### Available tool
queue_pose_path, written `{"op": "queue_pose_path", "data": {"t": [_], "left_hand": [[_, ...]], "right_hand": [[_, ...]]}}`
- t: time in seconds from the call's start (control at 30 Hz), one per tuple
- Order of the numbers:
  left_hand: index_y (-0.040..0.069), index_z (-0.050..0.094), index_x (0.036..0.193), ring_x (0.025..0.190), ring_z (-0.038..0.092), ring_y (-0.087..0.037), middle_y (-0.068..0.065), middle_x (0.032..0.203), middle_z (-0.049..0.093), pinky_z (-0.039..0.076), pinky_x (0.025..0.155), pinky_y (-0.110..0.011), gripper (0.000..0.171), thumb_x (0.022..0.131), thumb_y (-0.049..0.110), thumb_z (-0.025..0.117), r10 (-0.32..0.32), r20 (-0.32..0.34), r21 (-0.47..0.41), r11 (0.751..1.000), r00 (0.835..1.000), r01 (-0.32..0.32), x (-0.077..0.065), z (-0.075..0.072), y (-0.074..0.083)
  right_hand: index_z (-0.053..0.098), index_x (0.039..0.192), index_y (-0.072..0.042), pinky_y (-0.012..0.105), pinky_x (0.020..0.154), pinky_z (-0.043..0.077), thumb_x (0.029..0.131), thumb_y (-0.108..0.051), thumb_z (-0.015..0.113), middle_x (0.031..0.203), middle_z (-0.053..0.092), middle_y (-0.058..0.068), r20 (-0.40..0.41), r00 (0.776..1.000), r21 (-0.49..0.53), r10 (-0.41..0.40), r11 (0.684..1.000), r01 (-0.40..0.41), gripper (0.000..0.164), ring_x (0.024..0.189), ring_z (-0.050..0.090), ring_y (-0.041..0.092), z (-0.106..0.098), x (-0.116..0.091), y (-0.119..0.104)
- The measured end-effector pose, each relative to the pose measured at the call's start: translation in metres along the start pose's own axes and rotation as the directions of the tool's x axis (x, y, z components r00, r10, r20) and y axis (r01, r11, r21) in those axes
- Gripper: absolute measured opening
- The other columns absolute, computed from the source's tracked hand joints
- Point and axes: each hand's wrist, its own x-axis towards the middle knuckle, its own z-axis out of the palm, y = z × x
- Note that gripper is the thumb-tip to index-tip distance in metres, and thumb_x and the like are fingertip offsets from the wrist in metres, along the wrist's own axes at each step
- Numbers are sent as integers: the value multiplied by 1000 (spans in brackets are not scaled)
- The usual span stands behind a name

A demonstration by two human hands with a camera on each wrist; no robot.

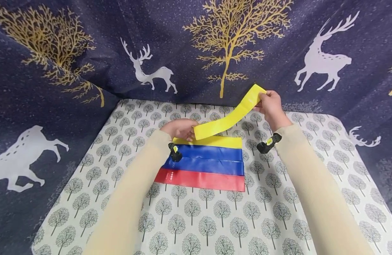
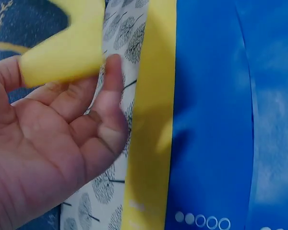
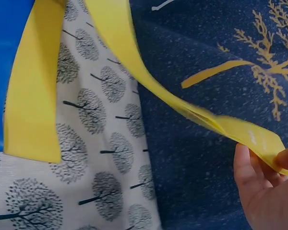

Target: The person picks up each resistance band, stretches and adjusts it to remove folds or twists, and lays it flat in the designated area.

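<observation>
A yellow resistance band [image 1: 228, 119] hangs in a shallow curve above the table between two hands. Its lower end is pinched by my left hand [image 1: 180, 129], thumb on one side and fingers behind in the left wrist view. Higher up and to the right, my right hand [image 1: 270, 106] pinches the other end between thumb and fingers. Below the raised band, flat bands lie side by side: a yellow band [image 3: 36, 105] at the back, two blue bands [image 1: 212, 153] in the middle and a red band [image 1: 208, 180] at the front. Small printed circles show on the blue and red ones.
A white cloth with grey trees [image 1: 221, 212] covers the table. Behind it hangs a dark blue curtain [image 1: 189, 53] with white deer and golden trees, close beyond the table's back edge. Each wrist wears a black strap with a small camera.
</observation>
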Motion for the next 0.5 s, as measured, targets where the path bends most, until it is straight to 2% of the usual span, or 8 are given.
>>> {"op": "queue_pose_path", "data": {"t": [0.07, 0.13, 0.2, 0.3, 0.4, 0.5], "left_hand": [[1, 48, 137, 83, 59, -14, 0, 88, 63, 53, 76, -24, 37, 112, 23, 31, 16, -5, -52, 999, 1000, -16, 2, -4, -4], [-1, 39, 148, 78, 59, -12, 1, 84, 64, 52, 71, -21, 43, 112, 22, 30, 27, -25, -105, 994, 999, -30, 3, -7, -6], [-2, 38, 149, 70, 57, -10, 2, 79, 63, 49, 64, -18, 44, 112, 20, 30, 33, -56, -138, 990, 998, -41, 4, -10, -7], [-1, 42, 150, 64, 51, -9, 2, 77, 61, 43, 56, -16, 44, 112, 20, 33, 24, -119, -143, 989, 993, -41, 5, -13, -8], [2, 47, 150, 62, 48, -8, 0, 82, 60, 42, 54, -15, 43, 112, 20, 37, 21, -179, -125, 991, 984, -44, 5, -15, -9], [3, 49, 149, 63, 49, -7, 1, 84, 61, 43, 55, -15, 42, 111, 20, 43, 43, -228, -127, 989, 973, -74, 4, -16, -9]], "right_hand": [[43, 105, -18, 13, 65, 58, 109, -19, 41, 101, 54, 3, -9, 1000, -13, 21, 1000, -21, 4, 66, 63, 1, 0, 1, 5], [43, 107, -17, 12, 65, 58, 109, -19, 41, 100, 54, 2, -9, 999, -17, 40, 999, -41, 4, 66, 62, 1, 0, 3, 11], [44, 108, -17, 12, 66, 58, 110, -19, 41, 101, 53, 1, -6, 998, -23, 59, 998, -59, 4, 68, 62, 1, 1, 4, 16], [45, 110, -15, 12, 65, 58, 110, -19, 42, 102, 52, 2, -1, 997, 2, 81, 997, -81, 5, 69, 61, 3, 5, 6, 22], [46, 107, -15, 12, 64, 57, 109, -19, 43, 100, 53, 3, -1, 996, 10, 87, 996, -87, 5, 69, 60, 4, 9, 7, 25], [47, 105, -17, 11, 66, 57, 109, -19, 44, 99, 52, 1, -6, 997, -30, 81, 996, -81, 5, 71, 59, 3, 13, 9, 27]]}}
